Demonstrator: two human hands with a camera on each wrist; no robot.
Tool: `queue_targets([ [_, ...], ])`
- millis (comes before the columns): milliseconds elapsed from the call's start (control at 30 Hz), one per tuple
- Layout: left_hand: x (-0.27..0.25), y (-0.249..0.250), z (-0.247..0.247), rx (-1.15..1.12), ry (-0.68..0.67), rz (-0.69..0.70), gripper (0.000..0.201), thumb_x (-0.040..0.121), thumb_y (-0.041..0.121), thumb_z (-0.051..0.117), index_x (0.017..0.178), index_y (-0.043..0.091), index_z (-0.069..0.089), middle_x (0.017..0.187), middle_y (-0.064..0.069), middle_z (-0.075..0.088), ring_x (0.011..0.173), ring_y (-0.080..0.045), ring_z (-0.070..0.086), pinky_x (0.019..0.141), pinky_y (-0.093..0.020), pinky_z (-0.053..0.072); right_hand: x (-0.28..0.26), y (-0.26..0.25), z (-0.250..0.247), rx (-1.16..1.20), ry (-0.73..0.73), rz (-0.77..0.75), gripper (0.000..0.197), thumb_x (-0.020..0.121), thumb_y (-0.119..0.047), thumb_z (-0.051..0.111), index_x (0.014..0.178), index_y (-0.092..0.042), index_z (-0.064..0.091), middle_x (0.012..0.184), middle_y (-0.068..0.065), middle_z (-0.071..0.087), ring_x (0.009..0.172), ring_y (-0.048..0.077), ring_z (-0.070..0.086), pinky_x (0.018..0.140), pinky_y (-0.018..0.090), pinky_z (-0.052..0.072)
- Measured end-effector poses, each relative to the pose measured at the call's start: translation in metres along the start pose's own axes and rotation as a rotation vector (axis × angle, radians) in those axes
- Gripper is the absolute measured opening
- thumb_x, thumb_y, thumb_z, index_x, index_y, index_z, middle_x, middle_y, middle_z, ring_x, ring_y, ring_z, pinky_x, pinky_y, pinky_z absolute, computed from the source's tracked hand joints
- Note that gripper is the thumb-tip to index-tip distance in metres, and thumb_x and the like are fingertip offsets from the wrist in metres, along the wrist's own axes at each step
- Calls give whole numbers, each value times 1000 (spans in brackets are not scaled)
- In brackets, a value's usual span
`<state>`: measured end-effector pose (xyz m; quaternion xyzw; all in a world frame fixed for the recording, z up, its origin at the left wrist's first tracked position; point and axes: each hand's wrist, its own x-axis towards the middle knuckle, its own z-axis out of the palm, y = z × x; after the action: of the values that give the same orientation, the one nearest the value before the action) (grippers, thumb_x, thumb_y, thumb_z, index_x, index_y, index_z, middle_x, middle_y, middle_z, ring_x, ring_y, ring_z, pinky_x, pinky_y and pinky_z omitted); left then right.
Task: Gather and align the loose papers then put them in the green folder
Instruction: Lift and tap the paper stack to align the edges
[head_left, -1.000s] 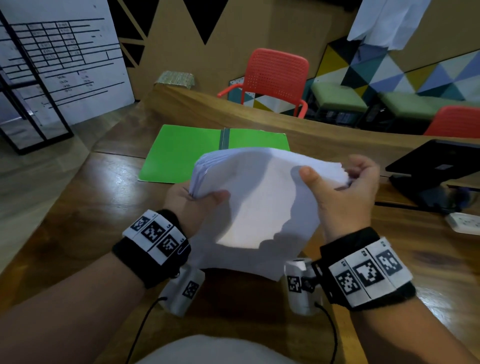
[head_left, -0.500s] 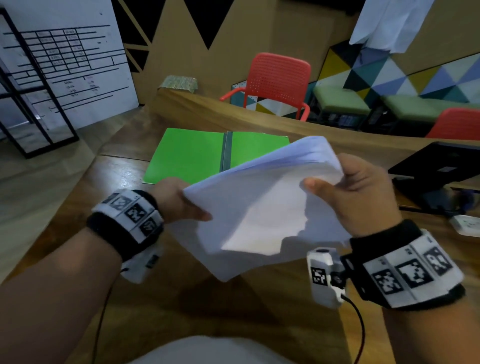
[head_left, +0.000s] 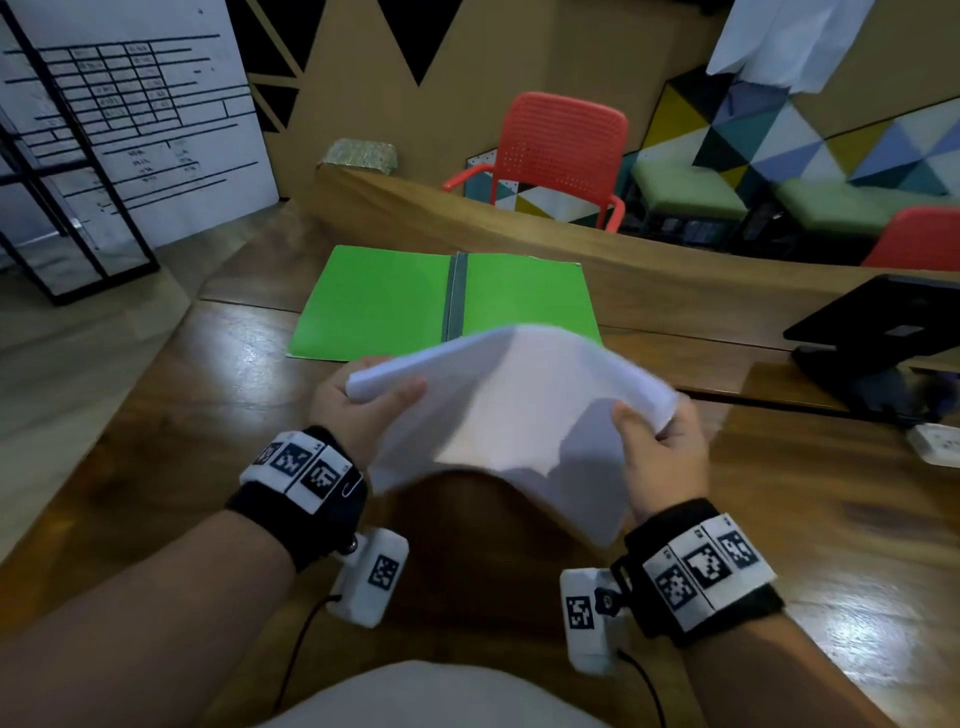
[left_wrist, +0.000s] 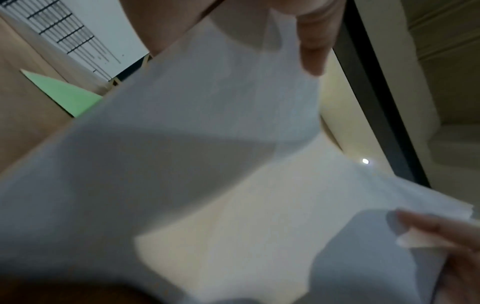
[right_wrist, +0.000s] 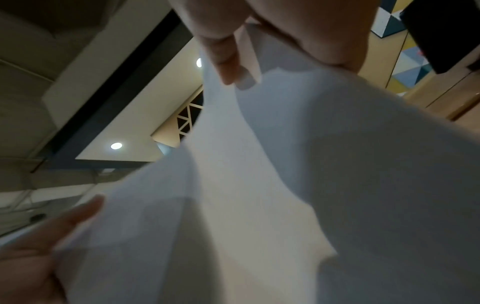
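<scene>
— The long wooden table (head_left: 156, 415) is taking up most of this room, with a red chair (head_left: 561, 150) waiting behind it and a whiteboard (head_left: 130, 114) leaning off to the side. What are the hands doing?

— Both are grasping the stack of white papers (head_left: 509, 415) above the table. The left hand (head_left: 358, 410) is pinching the stack's left corner, thumb on top; the right hand (head_left: 660, 457) is clamping the right edge, thumb on top and fingers curled under. Between the two grips the sheets are bowing upward.

— And the green folder (head_left: 384, 306)?

— Lying open just beyond the grips, its grey spine facing up, nothing in it yet.

— What are you worrying about?

— That arch. I'm thinking that if either pinch is loosening, the inner sheets are going to slide and fan out again. The near corner is hanging free below the right hand, so it could be catching the table edge and creasing. Pushing the bowed stack forward could also be nudging the folder away.

— Anything readable?

— The whiteboard is carrying a ruled table of writing, too small to read. The wristbands are showing only square black-and-white markers. The papers are looking blank.
</scene>
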<state>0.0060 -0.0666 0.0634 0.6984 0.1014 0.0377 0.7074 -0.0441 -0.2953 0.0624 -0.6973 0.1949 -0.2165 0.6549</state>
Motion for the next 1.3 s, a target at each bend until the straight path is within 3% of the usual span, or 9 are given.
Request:
queue_targets([
  [167, 4, 2, -3, -73, 84, 2, 21, 87, 21, 57, 66, 18, 60, 57, 0, 61, 55, -13, 55, 44, -16, 44, 8, 6, -7, 86, 79, 110, 19, 75, -41, 63, 70, -27, 52, 75, -3, 56, 84, 20, 51, 79, 36, 41],
  [300, 12, 6, -5, -79, 29, -22, 22, 86, 15, 55, 65, 18, 62, 41, 9, 62, 47, -9, 57, 47, -16, 46, 12, 4, -11, 109, 103, 123, 18, 84, -22, 63, 70, -25, 52, 75, -5, 55, 84, 19, 51, 82, 35, 40],
  [600, 22, 10, -1, -60, 5, 14, 25, 84, 8, 53, 67, 22, 65, 55, 13, 67, 54, -8, 56, 45, -12, 45, 23, 2, -14, 87, 90, 96, 18, 85, -18, 62, 71, -24, 53, 74, -9, 53, 74, 7, 49, 76, 26, 40],
  [833, 29, 5, 1, -9, 5, 62, 29, 82, 6, 55, 64, 26, 65, 66, 17, 69, 71, -7, 57, 63, -19, 44, 26, 0, -17, 61, 81, 36, 15, 86, -26, 63, 78, -27, 51, 79, -9, 52, 75, 5, 50, 79, 26, 42],
  [933, 29, 6, 1, -58, -7, 46, 11, 81, 29, 62, 71, 26, 63, 67, 17, 69, 73, -5, 54, 70, -26, 43, 18, 4, -18, 146, 51, 38, 34, 70, -56, 65, 84, -29, 50, 87, -9, 53, 79, 4, 51, 80, 28, 45],
  [1033, 24, -5, -1, -19, -104, -5, 67, 33, 73, 73, 82, 28, 62, 78, 7, 66, 69, -9, 61, 57, -23, 52, 11, 16, -15, 177, 18, 85, 64, 43, -64, 78, 91, -33, 50, 93, -5, 60, 84, 16, 60, 77, 36, 53],
  [1133, 18, -13, 4, 64, -122, -62, 38, 59, 35, 82, 87, 17, 65, 85, 1, 73, 72, -11, 63, 58, -13, 48, 10, 20, -11, 96, 8, 79, 33, 75, -15, 75, 89, -33, 53, 94, -8, 63, 91, 18, 63, 94, 46, 50],
  [1200, 15, -13, 7, 73, -72, -102, 14, 72, 15, 76, 81, 14, 65, 84, -2, 69, 62, -6, 61, 51, -8, 46, 12, 18, -11, 66, 25, 64, 29, 82, -6, 66, 85, -32, 53, 87, -11, 61, 82, 7, 60, 89, 38, 51],
  [1300, 15, -9, 5, -34, -33, -29, 23, 67, 6, 76, 68, 20, 58, 60, 9, 66, 53, -2, 63, 43, -8, 47, 14, 11, -13, 133, 45, 16, 28, 84, -3, 63, 83, -30, 55, 82, -12, 63, 73, 1, 62, 73, 25, 54],
])
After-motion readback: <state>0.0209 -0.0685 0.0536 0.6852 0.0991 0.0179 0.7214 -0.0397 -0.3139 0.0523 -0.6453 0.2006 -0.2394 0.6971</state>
